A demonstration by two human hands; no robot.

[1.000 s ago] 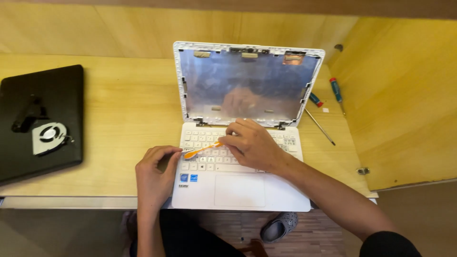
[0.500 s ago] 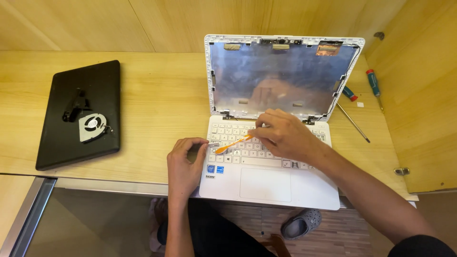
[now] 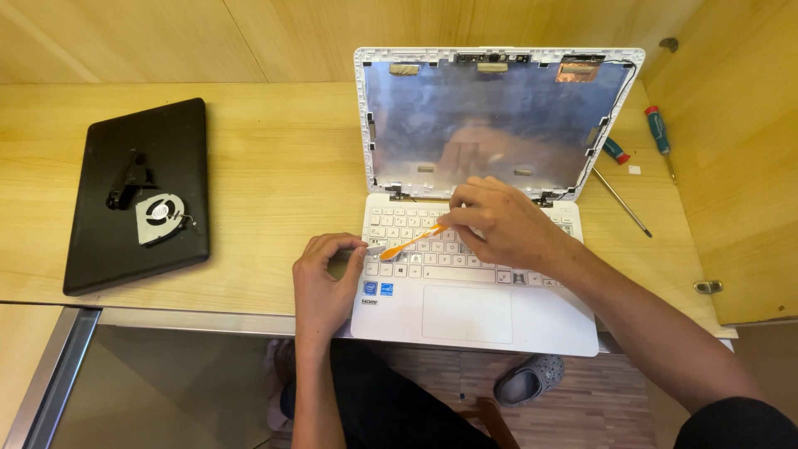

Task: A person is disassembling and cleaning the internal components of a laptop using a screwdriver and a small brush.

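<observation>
Levering gently, the right hand [image 3: 499,220] pinches the orange pry tool [image 3: 413,241] under a laptop [image 3: 474,312] key while the left hand [image 3: 326,278], fingers curled, grips the keyboard edge — keep it shallow.

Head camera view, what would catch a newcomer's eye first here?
The white laptop at centre, its screen panel stripped to bare silvery metal. The right hand works an orange pry tool into the keyboard's left side, where the left hand holds a loosened key. A black laptop, far left, carries a cooling fan.
</observation>
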